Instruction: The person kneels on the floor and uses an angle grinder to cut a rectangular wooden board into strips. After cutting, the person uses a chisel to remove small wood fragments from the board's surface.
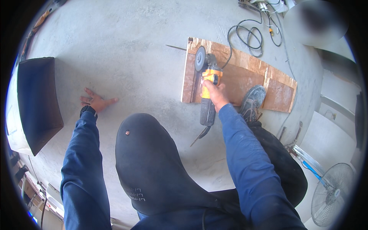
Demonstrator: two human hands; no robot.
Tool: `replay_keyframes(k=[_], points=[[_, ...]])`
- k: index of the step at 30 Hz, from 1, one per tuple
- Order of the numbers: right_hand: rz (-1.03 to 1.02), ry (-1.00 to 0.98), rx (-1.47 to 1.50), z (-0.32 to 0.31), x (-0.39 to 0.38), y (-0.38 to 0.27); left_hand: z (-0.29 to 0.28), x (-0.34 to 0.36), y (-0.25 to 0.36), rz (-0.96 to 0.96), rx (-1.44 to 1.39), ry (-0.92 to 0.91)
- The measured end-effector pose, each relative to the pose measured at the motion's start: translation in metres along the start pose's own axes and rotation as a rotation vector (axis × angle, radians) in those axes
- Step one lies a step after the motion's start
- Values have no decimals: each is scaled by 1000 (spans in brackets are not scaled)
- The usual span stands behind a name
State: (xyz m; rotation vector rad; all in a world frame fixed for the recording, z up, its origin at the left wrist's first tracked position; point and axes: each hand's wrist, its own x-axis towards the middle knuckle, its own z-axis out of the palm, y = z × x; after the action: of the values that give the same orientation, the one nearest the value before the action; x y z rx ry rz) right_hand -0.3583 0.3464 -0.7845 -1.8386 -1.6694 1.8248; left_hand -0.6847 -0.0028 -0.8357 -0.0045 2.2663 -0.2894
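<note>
My right hand (216,96) is closed round the body of a yellow and black angle grinder (207,111). The grinder's round grey disc (200,58) points away from me, above the left end of a brown wooden panel (241,78) on the floor. Whether the tool touches the wood I cannot tell. My left hand (96,103) rests on the grey floor (142,76) to the left, fingers spread, holding nothing; a dark watch is on that wrist. My right shoe (253,100) stands on the panel's near edge.
A dark-lined open box (40,103) stands left of my left hand. A black cable (247,32) lies coiled beyond the panel. A thin metal rod (175,47) sticks out at the panel's far left corner. A round fan (333,194) is at the lower right.
</note>
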Motion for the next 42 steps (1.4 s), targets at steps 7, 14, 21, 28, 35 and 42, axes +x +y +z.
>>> replay_keyframes(k=[7,14,21,28,35,42], points=[[0,12,-24,1,4,10,0,-1,0,1,-11,10],[-24,15,-10,2,0,15,1,1,0,4,-2,6],[-78,-1,7,3,-4,17,3,3,-2,8,-1,3],[-40,-2,29,3,-11,18,1,1,-2,11,11,-3],[-52,17,-14,3,-13,21,1,1,-1,18,5,6],[-103,18,-14,3,-15,31,4,4,-1,15,7,6]])
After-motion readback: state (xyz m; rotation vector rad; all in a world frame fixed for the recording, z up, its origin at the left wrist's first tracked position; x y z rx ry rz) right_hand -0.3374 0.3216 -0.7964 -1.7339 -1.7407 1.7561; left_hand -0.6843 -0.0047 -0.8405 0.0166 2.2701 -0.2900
